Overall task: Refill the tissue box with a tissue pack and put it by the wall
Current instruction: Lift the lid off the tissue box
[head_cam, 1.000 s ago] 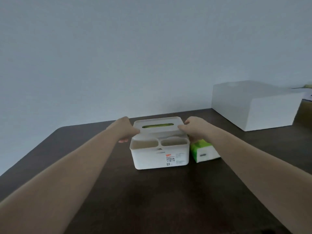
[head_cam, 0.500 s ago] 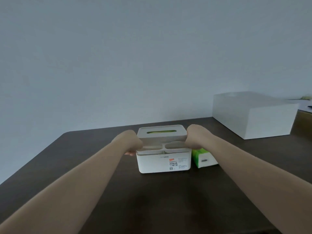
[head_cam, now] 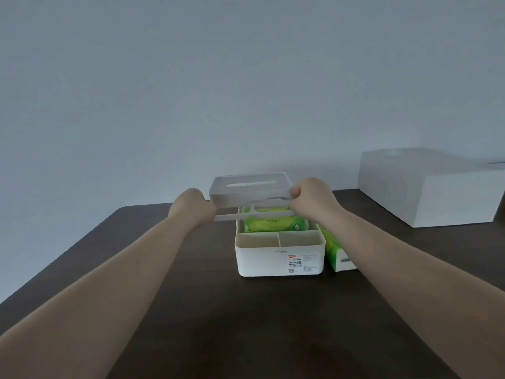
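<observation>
At frame centre both hands, left hand (head_cam: pixel 191 207) and right hand (head_cam: pixel 314 199), close their grip on the lid (head_cam: pixel 250 188) lifted above the tissue box (head_cam: pixel 278 255), so next it likely gets set aside on the desk (head_cam: pixel 246 324).

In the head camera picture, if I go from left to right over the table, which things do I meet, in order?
left hand → white tissue box → green tissue pack lying beside the box → large white box
</observation>
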{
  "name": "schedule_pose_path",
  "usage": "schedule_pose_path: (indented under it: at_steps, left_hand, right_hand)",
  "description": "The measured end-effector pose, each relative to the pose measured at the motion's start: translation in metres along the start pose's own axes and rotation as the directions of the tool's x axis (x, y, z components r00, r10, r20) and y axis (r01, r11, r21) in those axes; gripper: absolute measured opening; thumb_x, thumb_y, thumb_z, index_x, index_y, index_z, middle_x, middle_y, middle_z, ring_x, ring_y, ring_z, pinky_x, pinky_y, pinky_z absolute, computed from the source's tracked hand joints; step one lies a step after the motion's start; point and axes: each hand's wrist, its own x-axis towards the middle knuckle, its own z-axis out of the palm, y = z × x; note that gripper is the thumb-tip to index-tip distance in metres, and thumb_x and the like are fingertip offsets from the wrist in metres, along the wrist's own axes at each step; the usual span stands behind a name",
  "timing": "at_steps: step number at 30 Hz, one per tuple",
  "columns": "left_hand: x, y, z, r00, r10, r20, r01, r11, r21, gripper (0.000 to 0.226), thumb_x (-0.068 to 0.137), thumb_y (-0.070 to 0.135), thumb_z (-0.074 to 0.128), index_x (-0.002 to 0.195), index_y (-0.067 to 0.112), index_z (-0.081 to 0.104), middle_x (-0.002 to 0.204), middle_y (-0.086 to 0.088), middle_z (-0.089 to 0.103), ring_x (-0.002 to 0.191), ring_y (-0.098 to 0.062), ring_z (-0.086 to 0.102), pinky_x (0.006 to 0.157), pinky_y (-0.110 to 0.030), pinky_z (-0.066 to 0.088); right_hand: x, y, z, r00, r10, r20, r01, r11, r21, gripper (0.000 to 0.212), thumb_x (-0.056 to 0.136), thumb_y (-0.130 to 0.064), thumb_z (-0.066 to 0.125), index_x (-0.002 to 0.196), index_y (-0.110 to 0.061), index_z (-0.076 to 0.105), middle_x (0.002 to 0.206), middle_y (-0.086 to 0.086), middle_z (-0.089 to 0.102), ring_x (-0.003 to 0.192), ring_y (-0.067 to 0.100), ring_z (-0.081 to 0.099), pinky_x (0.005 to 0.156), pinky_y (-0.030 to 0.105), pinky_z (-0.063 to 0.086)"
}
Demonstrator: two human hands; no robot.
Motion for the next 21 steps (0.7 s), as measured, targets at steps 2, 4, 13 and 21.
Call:
schedule_pose_path:
  at_steps: [2, 4, 13, 21]
  left_hand:
    - [-0.001, -0.016, -0.002, 0.999, -0.022, -0.03, 0.022, 1.0, -0.005, 0.026, 0.087, 0.028, 0.049, 0.075, 0.006, 0.058, 0.074, -0.011, 0.064, 0.068, -0.029, 0.056, 0.063, -0.029, 0.043]
    - [-0.003, -0.035, -0.004, 0.998, -0.043, -0.048, 0.044, 0.999, 0.017, 0.03, 0.088, 0.029, 0.048, 0.071, 0.006, 0.057, 0.072, -0.011, 0.064, 0.069, -0.029, 0.057, 0.063, -0.029, 0.043]
    - [-0.014, -0.117, -0.015, 0.981, -0.185, -0.054, 0.19, 0.977, 0.101, 0.037, 0.09, 0.028, 0.048, 0.06, 0.008, 0.056, 0.059, -0.006, 0.06, 0.061, -0.027, 0.057, 0.062, -0.028, 0.044]
    - [-0.018, -0.154, 0.004, 0.929, -0.322, 0.179, 0.265, 0.922, 0.283, 0.018, 0.073, 0.003, 0.051, 0.056, 0.006, 0.054, 0.057, -0.01, 0.062, 0.045, -0.023, 0.051, 0.053, -0.024, 0.042]
  right_hand:
    - [0.003, -0.012, 0.011, 1.0, -0.031, 0.004, 0.031, 1.0, 0.004, 0.021, 0.082, -0.008, 0.056, 0.088, 0.003, 0.073, 0.093, 0.02, 0.074, 0.086, 0.033, 0.065, 0.073, 0.034, 0.051]
    - [0.005, -0.025, 0.023, 0.998, -0.057, 0.023, 0.057, 0.998, 0.019, 0.023, 0.081, -0.005, 0.054, 0.094, 0.0, 0.074, 0.098, 0.016, 0.074, 0.093, 0.031, 0.066, 0.08, 0.036, 0.053]
    - [0.003, -0.081, 0.09, 0.975, -0.174, 0.14, 0.183, 0.981, -0.058, 0.022, 0.079, 0.001, 0.053, 0.094, -0.008, 0.067, 0.102, 0.009, 0.069, 0.1, 0.028, 0.062, 0.076, 0.03, 0.047]
    - [-0.003, -0.094, 0.132, 0.943, -0.209, 0.258, 0.3, 0.871, -0.388, 0.018, 0.081, -0.004, 0.053, 0.092, -0.015, 0.061, 0.086, 0.003, 0.059, 0.092, 0.026, 0.06, 0.062, 0.031, 0.041]
